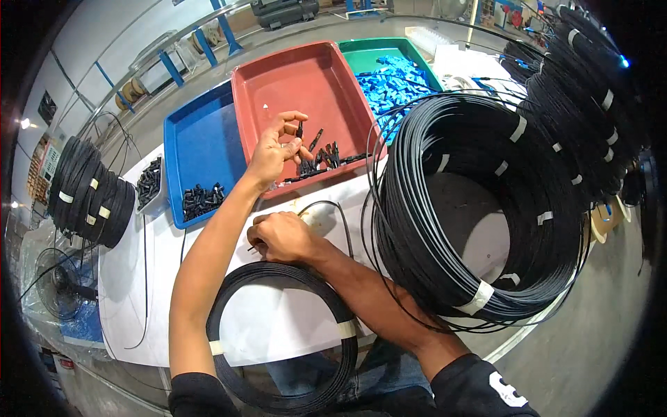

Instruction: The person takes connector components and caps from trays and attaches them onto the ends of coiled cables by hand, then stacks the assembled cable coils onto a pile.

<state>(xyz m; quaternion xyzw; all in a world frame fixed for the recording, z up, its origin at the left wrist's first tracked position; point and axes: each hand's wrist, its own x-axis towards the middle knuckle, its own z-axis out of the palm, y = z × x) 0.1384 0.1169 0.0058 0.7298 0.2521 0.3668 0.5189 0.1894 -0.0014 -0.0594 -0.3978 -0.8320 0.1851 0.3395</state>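
Head | left hand (283, 144) pinches upright plug (300, 130) over red tray (299, 76) | right hand (279, 236) grips cable (345, 222) before tray's near edge

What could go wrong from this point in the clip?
The small black piece, pinched in the left hand, could slip into the red tray.

The taped cable ring overhangs the near table edge and might slide off.

Loose strands from the large coil could snag the right forearm.
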